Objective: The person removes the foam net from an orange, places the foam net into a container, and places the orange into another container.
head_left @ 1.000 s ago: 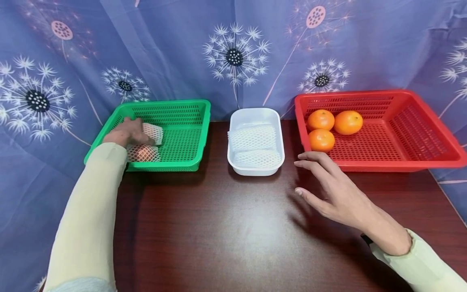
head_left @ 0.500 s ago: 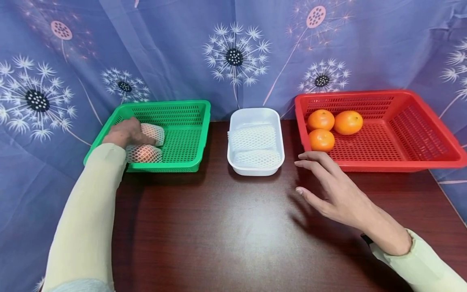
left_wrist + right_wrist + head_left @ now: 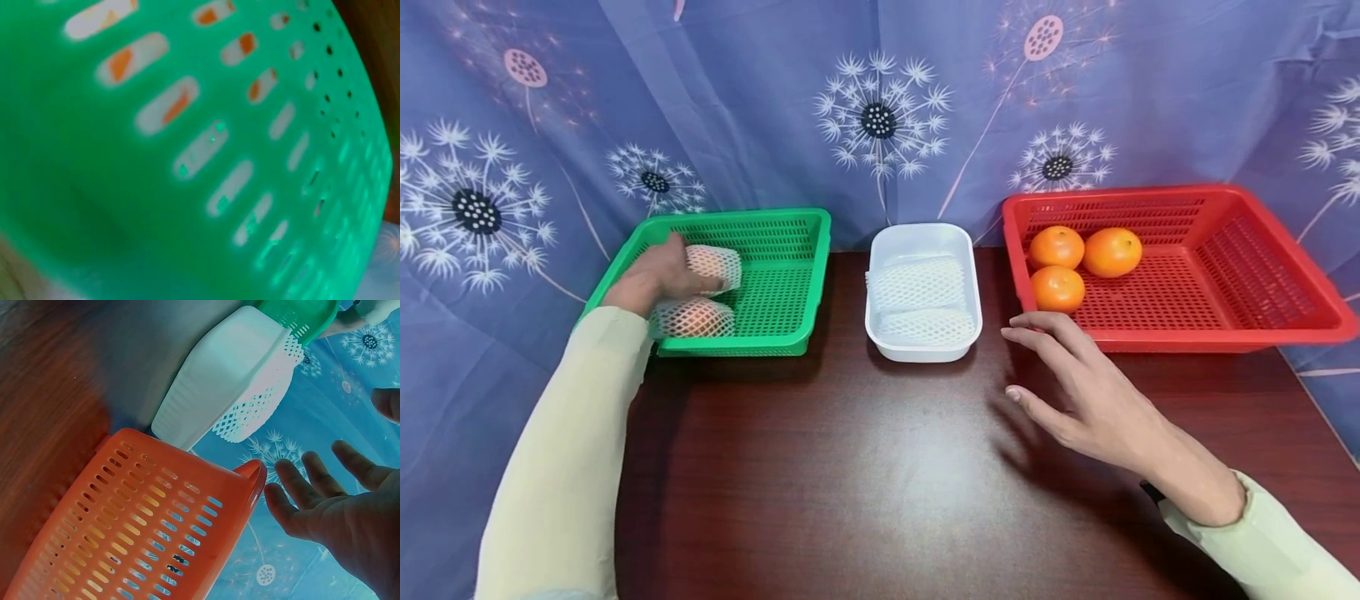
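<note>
My left hand (image 3: pixel 658 271) reaches into the left side of the green basket (image 3: pixel 811 308) in the head view. It grips an orange in a white foam net (image 3: pixel 718 265), the thumb along its near side. A second net-wrapped orange (image 3: pixel 695 319) lies in front of it, by the basket's near wall. In the left wrist view the green basket's slotted wall (image 3: pixel 94 181) fills the picture and hides the hand; orange and white show through the slots. My right hand (image 3: pixel 1093 400) hovers near the red basket's front left corner, fingers spread, holding nothing.
A white plastic box (image 3: pixel 923 354) with foam nets (image 3: pixel 917 283) stands between the baskets. Three bare oranges (image 3: pixel 1112 252) sit at the left of the red basket (image 3: pixel 1195 337). Everything rests on a dark wooden table (image 3: pixel 850 467) before a blue flowered curtain (image 3: pixel 760 100).
The net-wrapped orange at my left hand has shifted slightly right and away, and more of it shows. My left forearm has moved a little left. The right hand has kept its place.
</note>
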### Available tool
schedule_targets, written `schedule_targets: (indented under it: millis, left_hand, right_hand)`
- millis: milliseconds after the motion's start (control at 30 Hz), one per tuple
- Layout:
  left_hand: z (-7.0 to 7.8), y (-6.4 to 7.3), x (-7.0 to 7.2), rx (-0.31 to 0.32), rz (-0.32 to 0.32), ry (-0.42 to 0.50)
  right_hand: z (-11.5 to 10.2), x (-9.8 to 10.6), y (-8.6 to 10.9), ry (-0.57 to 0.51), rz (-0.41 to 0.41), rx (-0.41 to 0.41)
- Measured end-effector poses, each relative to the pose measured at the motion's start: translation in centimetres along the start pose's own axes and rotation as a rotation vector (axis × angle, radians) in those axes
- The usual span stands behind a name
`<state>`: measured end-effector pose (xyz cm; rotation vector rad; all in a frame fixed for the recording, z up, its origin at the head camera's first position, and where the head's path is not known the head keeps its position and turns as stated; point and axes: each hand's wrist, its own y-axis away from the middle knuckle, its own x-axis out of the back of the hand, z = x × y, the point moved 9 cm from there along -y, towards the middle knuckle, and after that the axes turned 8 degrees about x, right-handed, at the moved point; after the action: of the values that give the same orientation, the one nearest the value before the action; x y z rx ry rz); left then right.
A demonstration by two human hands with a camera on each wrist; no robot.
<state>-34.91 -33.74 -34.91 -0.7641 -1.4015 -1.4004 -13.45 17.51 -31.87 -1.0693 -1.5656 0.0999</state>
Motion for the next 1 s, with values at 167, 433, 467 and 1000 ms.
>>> schedule_targets:
  millis: [167, 433, 467, 1000]
  left_hand:
    - [0.3, 0.8, 0.9, -0.038, 0.072, 0.087]
    - [2.3, 3.0, 2.1, -0.133, 0.187, 0.177]
    - [2.7, 3.3, 2.3, -0.147, 0.205, 0.182]
    - [8.6, 10.7, 2.8, -0.317, 0.376, 0.369]
  right_hand:
    - [-0.2, 0.1, -0.2, 0.002, 0.011, 0.011]
    - [-0.3, 0.1, -0.2, -0.010, 0.024, 0.016]
    - [-0.4, 0.1, -0.2, -0.012, 0.025, 0.017]
    - [-0.4, 0.0, -0.2, -0.017, 0.024, 0.019]
